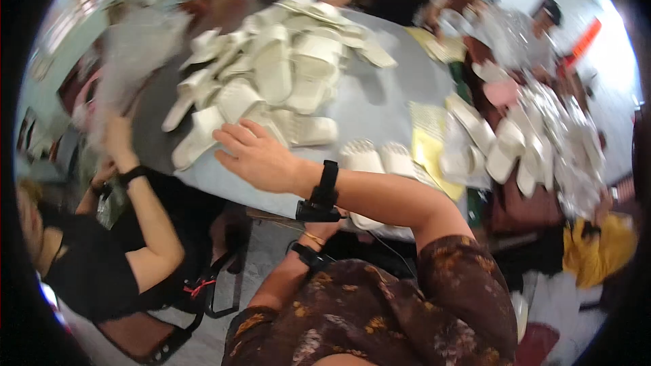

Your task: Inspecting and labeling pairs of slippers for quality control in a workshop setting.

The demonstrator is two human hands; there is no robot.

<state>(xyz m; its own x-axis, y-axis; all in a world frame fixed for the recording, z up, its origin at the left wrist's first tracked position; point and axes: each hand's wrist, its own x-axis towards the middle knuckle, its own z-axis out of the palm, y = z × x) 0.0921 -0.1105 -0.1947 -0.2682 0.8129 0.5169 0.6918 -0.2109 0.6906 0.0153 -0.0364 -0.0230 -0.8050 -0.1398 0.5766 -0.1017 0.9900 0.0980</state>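
Note:
My right arm reaches leftward across the table's near side. Its hand (261, 156) is spread with fingers apart, over the near edge of a heap of white slippers (271, 61). The fingertips lie close to one white slipper (200, 137); whether they touch it I cannot tell. Below the right wrist, my left hand (321, 228) is at the table's near edge, its fingers hidden by the right arm and its wrist strap. Just beyond my right forearm lies a pair of white slippers with bumpy straps (361, 156), partly covered by that arm.
On the grey table (380, 91), a yellow sheet (428, 152) lies right of the pair. Farther right are white slippers (507, 149) and clear plastic wrapping (576, 135). At left, a co-worker in black (102, 257) raises a clear plastic bag (139, 47). Other people sit across the table.

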